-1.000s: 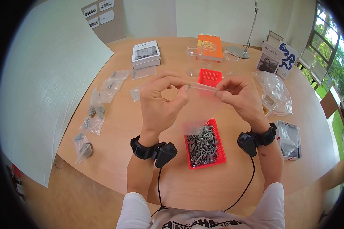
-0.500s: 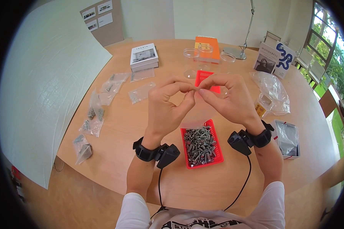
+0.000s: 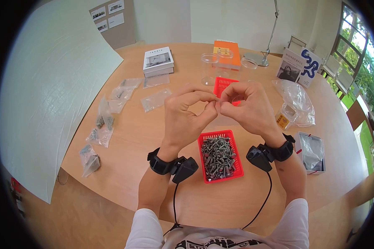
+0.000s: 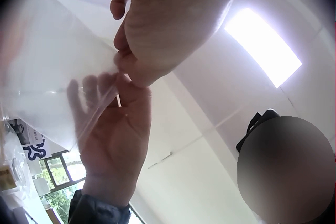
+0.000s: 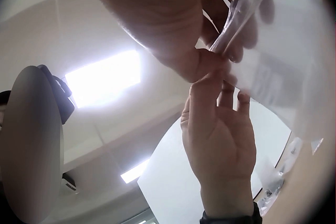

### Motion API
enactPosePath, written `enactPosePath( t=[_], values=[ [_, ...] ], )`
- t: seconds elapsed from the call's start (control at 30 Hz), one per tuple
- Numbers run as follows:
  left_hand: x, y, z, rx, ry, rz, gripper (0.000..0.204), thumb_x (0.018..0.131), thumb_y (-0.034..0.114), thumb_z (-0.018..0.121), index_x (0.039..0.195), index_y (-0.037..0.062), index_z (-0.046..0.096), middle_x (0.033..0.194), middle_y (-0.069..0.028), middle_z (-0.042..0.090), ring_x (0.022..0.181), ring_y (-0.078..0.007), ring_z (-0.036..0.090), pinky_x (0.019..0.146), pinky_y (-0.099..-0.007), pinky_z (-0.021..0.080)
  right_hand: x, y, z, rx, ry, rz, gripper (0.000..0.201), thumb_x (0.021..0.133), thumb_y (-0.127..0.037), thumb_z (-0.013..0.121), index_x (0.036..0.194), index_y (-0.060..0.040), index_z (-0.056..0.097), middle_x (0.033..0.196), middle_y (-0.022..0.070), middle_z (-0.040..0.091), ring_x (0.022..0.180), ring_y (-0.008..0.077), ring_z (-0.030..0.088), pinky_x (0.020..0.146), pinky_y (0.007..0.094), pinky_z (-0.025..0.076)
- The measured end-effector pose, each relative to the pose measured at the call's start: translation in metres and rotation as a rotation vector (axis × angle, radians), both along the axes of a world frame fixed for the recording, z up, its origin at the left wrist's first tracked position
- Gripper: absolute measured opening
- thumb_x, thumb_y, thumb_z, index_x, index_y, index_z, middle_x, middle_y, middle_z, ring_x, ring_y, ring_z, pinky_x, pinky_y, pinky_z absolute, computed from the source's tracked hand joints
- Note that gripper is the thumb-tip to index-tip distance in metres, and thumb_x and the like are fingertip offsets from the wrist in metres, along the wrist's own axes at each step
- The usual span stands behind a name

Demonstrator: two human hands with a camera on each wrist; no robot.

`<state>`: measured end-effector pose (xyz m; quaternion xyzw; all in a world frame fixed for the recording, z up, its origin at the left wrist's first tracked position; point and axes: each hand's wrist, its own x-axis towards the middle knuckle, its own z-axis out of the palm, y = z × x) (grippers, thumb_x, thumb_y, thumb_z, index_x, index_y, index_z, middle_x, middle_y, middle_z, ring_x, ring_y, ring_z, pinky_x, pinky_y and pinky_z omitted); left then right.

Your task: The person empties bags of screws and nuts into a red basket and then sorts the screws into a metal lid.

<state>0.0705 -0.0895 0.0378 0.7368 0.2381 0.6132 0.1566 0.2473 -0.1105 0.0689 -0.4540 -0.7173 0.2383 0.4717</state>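
Observation:
Both hands pinch the top edge of a clear plastic bag, their fingertips touching or nearly so. The left hand holds it between thumb and forefinger, and the right hand does likewise beside it. In the right wrist view the translucent bag hangs out from the fingers, with the left hand at its corner. Below the hands, a red basket full of metal screws and bolts stands on the table. Behind the hands is a second red basket, partly covered.
Small bags of hardware lie along the left, with a flat clear bag nearer the middle. Books, clear round dishes and a lamp base stand at the back. A crumpled plastic bag and an open box are at right.
The hands have come together from holding the bag's edge stretched between them; the right hand moved left, the left slightly right. Both still pinch the bag.

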Motion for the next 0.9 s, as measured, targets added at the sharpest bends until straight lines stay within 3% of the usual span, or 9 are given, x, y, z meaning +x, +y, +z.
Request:
enactPosePath(
  t=[0.17,0.37,0.47,0.53,0.73,0.83,0.9],
  values=[
    [-0.003,0.001,-0.002,-0.085,-0.115,-0.119,0.014,0.076,-0.007,0.067,0.087,-0.0025,0.074,0.091,-0.0092,0.071,0.083,-0.0148,0.064,0.073,-0.028,0.05,0.016,-0.004,-0.002,0.012,0.054,0.013,0.014,0.073,-0.01,0.072,0.077,0.0029,0.067,0.068,0.0014,0.063,0.065,0.0071,0.058,0.064,0.0239,0.05],
    [-0.01,0.004,-0.002,-0.066,-0.144,-0.136,0.014,0.077,-0.01,0.065,0.088,-0.0055,0.072,0.091,-0.0088,0.068,0.082,-0.0126,0.059,0.076,-0.026,0.047,0.04,-0.013,-0.008,-0.019,0.103,-0.041,0.011,0.073,-0.007,0.072,0.079,0.0026,0.069,0.072,0.0024,0.065,0.07,0.0077,0.061,0.069,0.026,0.053],
    [-0.01,0.009,-0.004,-0.097,-0.229,-0.183,0.011,0.075,-0.001,0.068,0.084,0.0015,0.074,0.085,-0.0061,0.073,0.08,-0.0116,0.061,0.07,-0.0274,0.044,0.048,-0.022,-0.006,-0.053,0.119,-0.038,0.01,0.075,-0.006,0.072,0.08,0.0021,0.07,0.074,0.0025,0.066,0.072,0.0079,0.061,0.07,0.0265,0.053],
    [-0.009,0.008,-0.004,-0.116,-0.243,-0.206,0.011,0.076,-0.001,0.069,0.084,0.0011,0.074,0.085,-0.0061,0.073,0.079,-0.0118,0.061,0.071,-0.0272,0.044,0.055,-0.023,-0.009,-0.033,0.143,-0.004,0.009,0.077,-0.007,0.073,0.08,0.0017,0.07,0.074,0.0023,0.067,0.072,0.0077,0.06,0.07,0.0262,0.051],
    [-0.006,0.005,-0.004,-0.139,-0.251,-0.239,0.009,0.077,-0.001,0.069,0.085,0.0005,0.074,0.085,-0.0056,0.072,0.08,-0.0121,0.061,0.071,-0.0272,0.043,0.065,-0.039,0.002,0.123,-0.1,-0.009,0.009,0.082,-0.008,0.075,0.083,-0.0002,0.07,0.077,0.004,0.069,0.073,0.0121,0.063,0.07,0.0302,0.05],
    [-0.001,0.003,-0.006,-0.133,-0.177,-0.224,0.008,0.079,0.0,0.07,0.086,0.0003,0.074,0.085,-0.0057,0.072,0.08,-0.0123,0.06,0.071,-0.0269,0.043,0.07,-0.05,0.008,0.285,-0.253,-0.024,0.006,0.085,-0.003,0.073,0.083,0.0007,0.068,0.079,0.0038,0.066,0.072,0.0104,0.061,0.065,0.0253,0.048],
    [0.002,0.002,-0.008,-0.139,-0.137,-0.193,0.007,0.081,0.0,0.071,0.087,-0.0002,0.073,0.085,-0.0056,0.071,0.08,-0.0121,0.059,0.071,-0.0265,0.043,0.087,-0.062,0.015,0.282,-0.339,-0.139,0.007,0.087,-0.005,0.072,0.084,0.0007,0.068,0.079,0.0033,0.066,0.075,0.0108,0.062,0.069,0.0258,0.049]
  ],
)
